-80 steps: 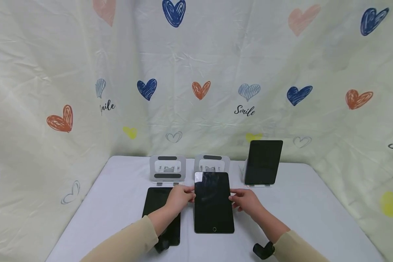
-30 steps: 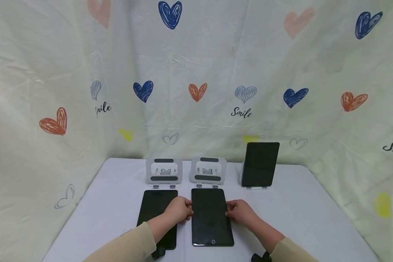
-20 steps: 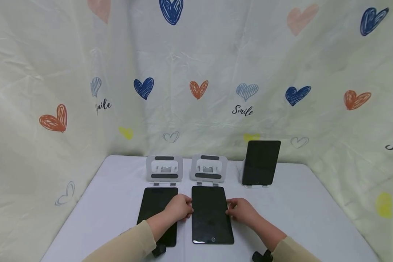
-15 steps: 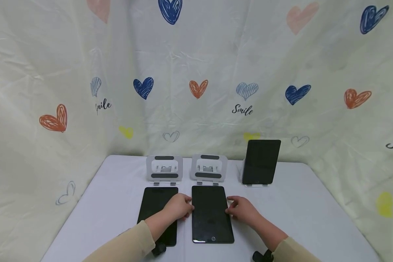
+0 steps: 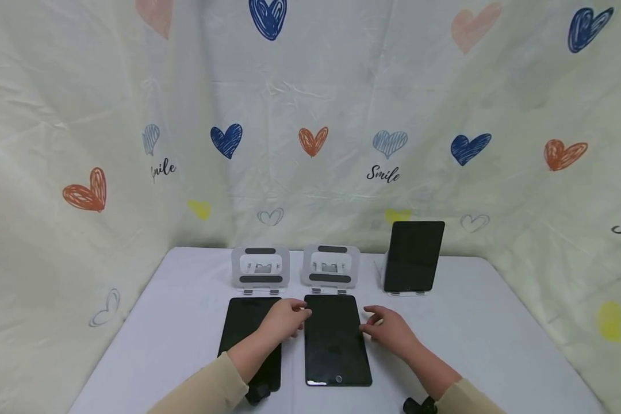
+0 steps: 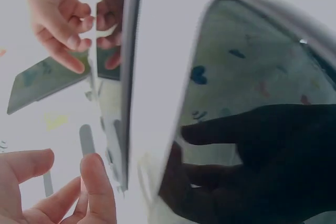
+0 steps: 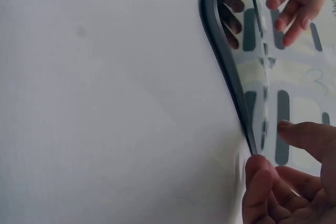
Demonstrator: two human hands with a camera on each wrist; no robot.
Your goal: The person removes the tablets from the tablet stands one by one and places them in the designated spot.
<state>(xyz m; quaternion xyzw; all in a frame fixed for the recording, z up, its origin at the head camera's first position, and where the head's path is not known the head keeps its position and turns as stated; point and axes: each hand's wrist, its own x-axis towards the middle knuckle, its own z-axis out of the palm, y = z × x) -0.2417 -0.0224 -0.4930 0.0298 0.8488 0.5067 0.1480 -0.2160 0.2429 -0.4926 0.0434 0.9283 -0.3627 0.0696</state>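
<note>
A black tablet [image 5: 336, 345] lies face up on the white table, its home button toward the person. My left hand [image 5: 282, 319] hovers by its upper left edge, thumb and index finger parted and overlapping the screen in the head view. At the right edge is my right hand [image 5: 390, 330], thumb by the rim and forefinger spread away. Nothing sits between the fingers of either hand; the right wrist view shows the right fingertips [image 7: 257, 166] right at the tablet's edge. A second black tablet [image 5: 243, 316] lies to the left, partly hidden under the left forearm.
Two grey tablet stands with dark pads, the left stand [image 5: 260, 279] and the middle stand [image 5: 330, 278], stand behind the flat tablets. At the back right a third tablet [image 5: 415, 256] leans upright on its stand. A heart-printed curtain [image 5: 310, 190] hangs behind the table.
The middle tablet, earlier held raised between both hands, came down flat on the table. Since then both hands have loosened their fingers from its edges and shifted slightly up.
</note>
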